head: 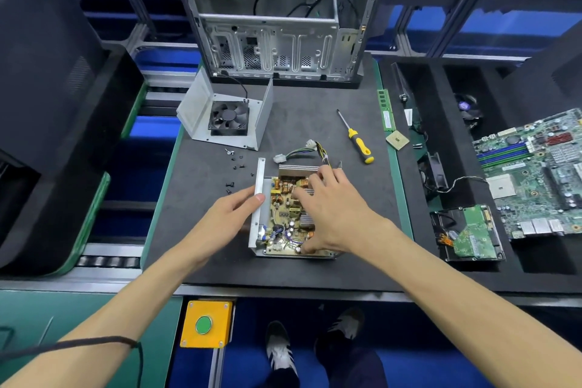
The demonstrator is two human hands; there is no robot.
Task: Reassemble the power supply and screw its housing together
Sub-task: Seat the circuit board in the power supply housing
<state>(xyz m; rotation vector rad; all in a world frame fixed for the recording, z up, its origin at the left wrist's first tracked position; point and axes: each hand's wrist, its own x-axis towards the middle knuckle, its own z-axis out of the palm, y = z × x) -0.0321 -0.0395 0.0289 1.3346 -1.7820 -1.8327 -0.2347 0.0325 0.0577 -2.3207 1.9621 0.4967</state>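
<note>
The right hand lies spread over the circuit board, fingers fairly straight with the tips pressing on components and the thumb down at the board's near edge; it grips nothing. The left hand steadies the left wall of the housing base, thumb against the upright wall, fingers loosely extended along its outer face. This assembly sits near the middle of the dark mat, toward its near edge. The risk, as I judge it, is pressure on copper coils and capacitors bending leads, or the cable bundle at the far end getting pinched when the cover goes on. The base is thin folded sheet metal, pale grey with sharp edges; the board is tan, crowded and bumpy. The cover with fan stands open toward the mat's far-left corner, small dark screws are scattered between, loose enough to roll, and a yellow-handled screwdriver lies to the right.
</note>
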